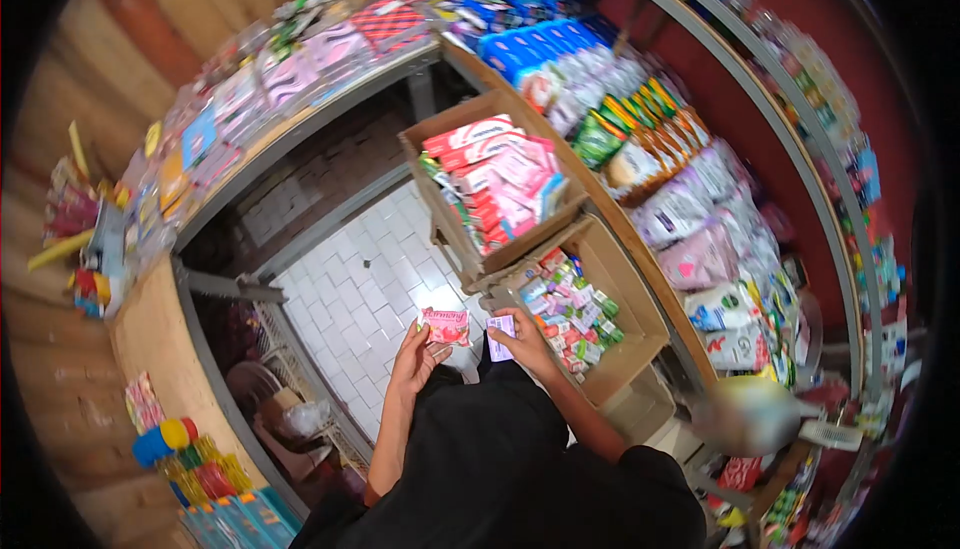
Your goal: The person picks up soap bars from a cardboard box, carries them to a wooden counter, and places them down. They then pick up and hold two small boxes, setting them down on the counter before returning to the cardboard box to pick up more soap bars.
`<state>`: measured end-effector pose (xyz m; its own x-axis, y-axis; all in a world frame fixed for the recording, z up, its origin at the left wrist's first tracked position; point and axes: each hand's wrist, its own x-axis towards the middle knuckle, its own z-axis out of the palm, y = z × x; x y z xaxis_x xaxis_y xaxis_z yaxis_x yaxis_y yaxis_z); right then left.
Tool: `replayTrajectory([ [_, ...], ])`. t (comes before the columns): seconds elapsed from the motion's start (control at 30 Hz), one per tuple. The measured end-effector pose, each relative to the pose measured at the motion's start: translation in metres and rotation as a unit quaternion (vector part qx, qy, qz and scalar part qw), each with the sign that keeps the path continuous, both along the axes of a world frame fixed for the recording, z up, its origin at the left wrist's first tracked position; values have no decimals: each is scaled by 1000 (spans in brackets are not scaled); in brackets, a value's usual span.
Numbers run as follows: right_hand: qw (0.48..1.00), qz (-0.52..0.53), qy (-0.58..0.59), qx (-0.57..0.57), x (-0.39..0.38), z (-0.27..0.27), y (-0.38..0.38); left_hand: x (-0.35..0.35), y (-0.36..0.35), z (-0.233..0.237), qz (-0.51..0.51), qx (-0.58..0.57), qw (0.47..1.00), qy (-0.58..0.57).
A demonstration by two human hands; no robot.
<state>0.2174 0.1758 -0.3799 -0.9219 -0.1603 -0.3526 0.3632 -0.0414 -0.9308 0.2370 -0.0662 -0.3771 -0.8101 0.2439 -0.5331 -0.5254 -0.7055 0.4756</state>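
Observation:
My left hand (411, 361) is closed on a pink and red soap pack (447, 328) with "Harmony" printed on it. Beside it, my right hand (530, 344) grips a small purple-and-white pack (499, 339); its kind is not readable. Both hands are in front of my body, a short way apart. Just right of my right hand stands an open cardboard box (628, 261) with many small coloured soap-like packs (578, 319) in its bottom. Behind it, a second cardboard box (424, 194) holds red-and-white cartons (470, 136) and pink packs (520, 184).
Wooden shelving (600, 194) on the right carries rows of sachets (685, 214) and pouches. A counter (150, 324) curves along the left with goods on top, including coloured bottles (208, 469). White floor tiles (345, 289) lie below. A blurred round object (748, 416) is at the right.

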Motion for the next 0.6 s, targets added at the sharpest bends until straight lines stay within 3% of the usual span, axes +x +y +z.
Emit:
replayTrajectory([
  [0.33, 987, 146, -61, -31, -9, 32, -156, 57, -138, 1, 174, -2, 985, 5],
  [0.43, 979, 197, -61, -2, -6, 36, -208, 84, -176, 4, 245, -11, 969, 6],
  [0.6, 954, 270, -121, -47, -2, 36, -281, 136, -222, -3, 349, -3, 937, 11],
])
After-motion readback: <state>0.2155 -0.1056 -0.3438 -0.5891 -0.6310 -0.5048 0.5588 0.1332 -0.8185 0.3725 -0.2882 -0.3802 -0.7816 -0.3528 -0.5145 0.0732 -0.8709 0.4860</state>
